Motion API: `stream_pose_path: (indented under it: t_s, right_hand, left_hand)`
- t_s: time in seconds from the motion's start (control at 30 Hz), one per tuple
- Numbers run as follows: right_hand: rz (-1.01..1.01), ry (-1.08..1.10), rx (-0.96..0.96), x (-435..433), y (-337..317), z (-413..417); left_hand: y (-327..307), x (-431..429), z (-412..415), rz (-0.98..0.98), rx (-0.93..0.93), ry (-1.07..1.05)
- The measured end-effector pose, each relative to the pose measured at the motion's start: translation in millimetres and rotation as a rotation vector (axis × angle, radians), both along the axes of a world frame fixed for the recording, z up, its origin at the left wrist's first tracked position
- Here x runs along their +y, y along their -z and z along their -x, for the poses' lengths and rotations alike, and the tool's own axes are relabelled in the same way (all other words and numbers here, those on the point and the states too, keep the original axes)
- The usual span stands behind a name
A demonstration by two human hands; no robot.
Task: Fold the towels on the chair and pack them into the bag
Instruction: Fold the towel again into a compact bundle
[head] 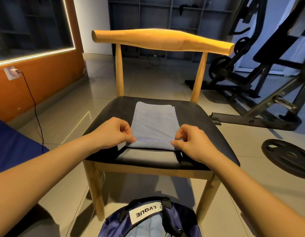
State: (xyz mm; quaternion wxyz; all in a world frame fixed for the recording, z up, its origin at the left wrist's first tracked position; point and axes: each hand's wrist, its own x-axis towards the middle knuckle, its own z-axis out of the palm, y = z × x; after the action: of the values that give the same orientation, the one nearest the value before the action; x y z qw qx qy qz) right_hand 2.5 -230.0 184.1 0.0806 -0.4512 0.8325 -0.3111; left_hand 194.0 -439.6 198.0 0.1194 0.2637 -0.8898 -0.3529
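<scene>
Both forearms extended, left hand [114, 132] pinching towel [153, 120] corner, right hand [192, 142] likewise

Views: one only, the head camera, so no second view shares the scene.
Position: worn on the person's head, in front of the chair [163, 37] and above its seat.
Direction: forward and down onto the seat, with the floor beyond.
Nearness: close; both forearms enter from the lower corners, and the left hand [112, 132] and right hand [191, 142] meet near centre at the towel [154, 122].
Lower edge: the bag [145, 214], cut off by the frame.
Lens: wide-angle; straight lines bow toward the edges.
</scene>
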Motion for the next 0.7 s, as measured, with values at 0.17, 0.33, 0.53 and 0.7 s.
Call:
stream_pose_path:
  t_s: [0.17, 0.33, 0.53, 0.7]
  right_hand:
    - [0.037, -0.144, 0.540, 2, 5, -3]
    - [-0.024, -0.295, 0.717, 15, 11, 1]
    - [-0.043, -0.316, 0.674, 14, 8, 6]
    - [-0.111, -0.273, 0.575, 10, 3, 5]
  left_hand:
    - [2, 11, -3, 0.412, 0.098, 0.165]
    - [20, 14, -12, 0.763, 0.094, 0.280]
    - [25, 10, -14, 0.788, 0.088, 0.254]
    - [18, 10, -5, 0.573, 0.059, 0.192]
